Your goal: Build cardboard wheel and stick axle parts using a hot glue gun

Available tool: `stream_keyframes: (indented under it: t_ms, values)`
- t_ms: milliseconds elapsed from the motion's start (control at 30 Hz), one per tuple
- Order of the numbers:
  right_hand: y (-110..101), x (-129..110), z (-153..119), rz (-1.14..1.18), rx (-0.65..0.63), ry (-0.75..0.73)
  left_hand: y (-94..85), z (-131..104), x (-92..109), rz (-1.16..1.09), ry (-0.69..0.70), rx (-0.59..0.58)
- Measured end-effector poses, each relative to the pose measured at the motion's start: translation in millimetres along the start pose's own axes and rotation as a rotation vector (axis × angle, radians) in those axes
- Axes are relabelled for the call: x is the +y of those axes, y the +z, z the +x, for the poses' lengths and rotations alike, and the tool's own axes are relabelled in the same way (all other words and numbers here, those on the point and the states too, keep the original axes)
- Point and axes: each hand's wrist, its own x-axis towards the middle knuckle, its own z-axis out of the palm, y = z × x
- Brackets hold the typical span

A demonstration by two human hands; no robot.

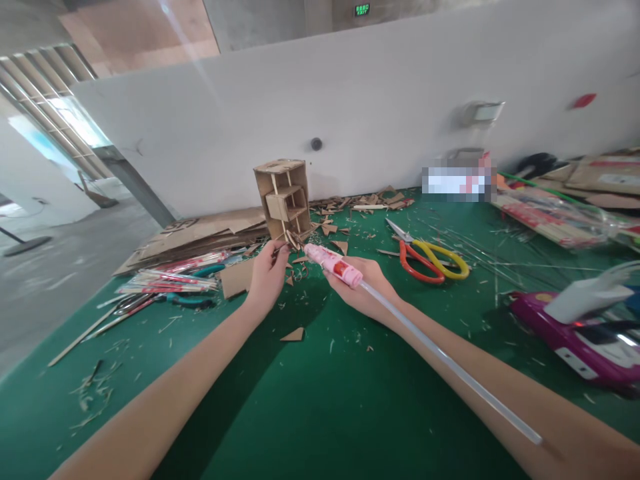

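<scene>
My right hand is wrapped round a pink glue gun, with a long clear glue stick running out of its back end over my forearm. The tip points at a small brown piece near my left hand. The fingers of my left hand are pinched together at that piece; its exact shape is too small to make out. Just behind both hands stands an upright cardboard frame with shelf-like compartments.
Orange and yellow scissors lie right of centre. Wrapped sticks and pliers lie left, before cardboard sheets. A purple device sits right. Scraps line the wall.
</scene>
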Motion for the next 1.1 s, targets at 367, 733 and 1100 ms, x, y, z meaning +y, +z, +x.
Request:
stream_keyframes:
  t_ms: [367,733,1100]
  values:
    - [-5.5,-7.3,1.7,0.001,0.054,0.02,-1.8,-1.3,3.1,0.026,0.015,-0.086]
    - [-2.4,-5.3,1.9,0.001,0.022,0.036,-1.9,-1.7,1.6,0.055,0.061,-0.068]
    - [-3.1,-5.2,0.6,0.017,-0.013,-0.007,-3.1,-1.1,-0.2,0.048,0.041,-0.002]
